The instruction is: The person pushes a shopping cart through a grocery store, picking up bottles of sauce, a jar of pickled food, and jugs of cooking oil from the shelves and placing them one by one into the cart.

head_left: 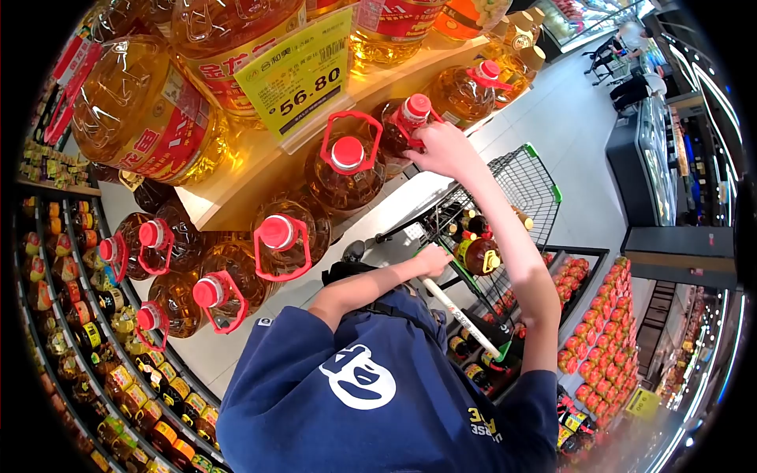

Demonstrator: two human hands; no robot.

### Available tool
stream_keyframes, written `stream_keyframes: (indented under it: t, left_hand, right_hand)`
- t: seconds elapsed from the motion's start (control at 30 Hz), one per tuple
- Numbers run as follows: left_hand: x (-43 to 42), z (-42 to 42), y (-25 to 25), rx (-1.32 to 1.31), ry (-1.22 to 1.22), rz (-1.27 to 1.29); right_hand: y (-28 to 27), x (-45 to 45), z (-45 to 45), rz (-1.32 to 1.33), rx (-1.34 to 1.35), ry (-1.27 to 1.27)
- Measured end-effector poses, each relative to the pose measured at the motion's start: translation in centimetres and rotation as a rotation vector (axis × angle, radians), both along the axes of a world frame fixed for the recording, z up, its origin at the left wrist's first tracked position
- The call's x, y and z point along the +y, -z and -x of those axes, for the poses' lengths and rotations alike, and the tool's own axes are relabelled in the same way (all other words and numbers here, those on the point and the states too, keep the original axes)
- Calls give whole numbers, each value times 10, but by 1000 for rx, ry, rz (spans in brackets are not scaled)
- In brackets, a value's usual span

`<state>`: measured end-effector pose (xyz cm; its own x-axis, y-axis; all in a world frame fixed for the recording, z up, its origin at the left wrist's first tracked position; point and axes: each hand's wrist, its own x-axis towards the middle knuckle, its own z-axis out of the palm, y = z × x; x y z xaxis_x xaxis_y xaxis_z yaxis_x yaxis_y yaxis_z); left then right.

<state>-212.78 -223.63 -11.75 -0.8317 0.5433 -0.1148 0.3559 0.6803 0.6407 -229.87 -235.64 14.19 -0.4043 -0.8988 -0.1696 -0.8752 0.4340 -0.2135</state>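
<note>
My right hand (441, 150) is closed on the red handle of an oil bottle (392, 118) with a red cap, among other bottles on the lower display level. My left hand (430, 260) is lower down, wrapped round the end of the white handle bar (461, 315) of a shopping cart (524, 185). Beside my right hand stands another large oil bottle (347, 173) with a red cap and a raised red loop handle. A yellow price tag (296, 79) reading 56.80 hangs from the wooden shelf edge.
More large oil bottles (142, 110) stand on the upper shelf. The cart holds a bottle with a yellow cap (481, 256). Curved shelves (102, 315) of bottles run along the left. Stacked red-and-white packages (603, 339) are at the right. Two people (635, 88) are near a freezer (639, 158).
</note>
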Motion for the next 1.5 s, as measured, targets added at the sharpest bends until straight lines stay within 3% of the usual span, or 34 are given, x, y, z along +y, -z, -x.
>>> stream_keyframes:
  t: [0.07, 0.17, 0.43, 0.6, 0.7, 1.0, 1.17, 1.2, 1.3, 1.37, 1.43, 1.47, 1.5]
  left_hand:
    - [-8, 2, -4, -1, -12, -15]
    - [-13, 1, 6, 42, -55, -74]
    - [-37, 0, 5, 173, -57, -165]
    - [-47, 2, -1, 101, -62, -111]
    - [-55, 4, -7, 77, -55, -101]
    - [-67, 7, -4, 135, -65, -112]
    - [-72, 6, -6, 83, -106, -197]
    - [-73, 4, 2, 143, -115, -360]
    - [-67, 6, 17, 136, -99, -195]
    - [-65, 6, 10, -72, -93, -18]
    - [-63, 11, 17, 355, -145, -384]
    - [-58, 9, 52, 364, -69, -240]
    - [-56, 8, 49, 242, -84, -304]
  right_hand:
    - [14, -1, 8, -128, 40, -17]
    - [25, -12, 13, -106, 45, 64]
    - [5, -26, 22, -204, -108, 31]
    - [-11, -15, 23, -197, -174, 75]
    - [-38, 0, 6, -30, -143, 97]
    - [-25, 41, 3, 32, -121, 465]
    - [-61, 88, -34, 103, -16, 518]
    - [-72, 101, -41, 145, -32, 571]
    - [-123, 120, -63, 278, 22, 668]
    - [-138, 147, -62, 373, 128, 629]
    - [-171, 156, -73, 473, 30, 713]
    - [-175, 165, -76, 672, 151, 546]
    - [-184, 174, -76, 605, 244, 501]
